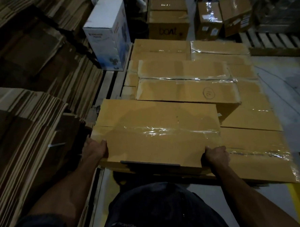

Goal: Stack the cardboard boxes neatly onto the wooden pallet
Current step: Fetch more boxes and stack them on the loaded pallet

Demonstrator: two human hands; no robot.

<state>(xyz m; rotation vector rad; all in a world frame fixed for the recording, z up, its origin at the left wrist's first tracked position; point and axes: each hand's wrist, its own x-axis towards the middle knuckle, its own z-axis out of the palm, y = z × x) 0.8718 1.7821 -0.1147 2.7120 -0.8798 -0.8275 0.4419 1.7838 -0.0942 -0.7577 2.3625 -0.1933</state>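
As two hands grip, one box

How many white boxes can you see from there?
1: the white box stands upright at the far left, beside the stacked cardboard boxes. Others may be hidden in the dark background.

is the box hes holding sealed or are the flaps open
Sealed. The held box has its top flaps lying flat, with shiny clear tape running across the seam. The left hand and right hand grip its near corners.
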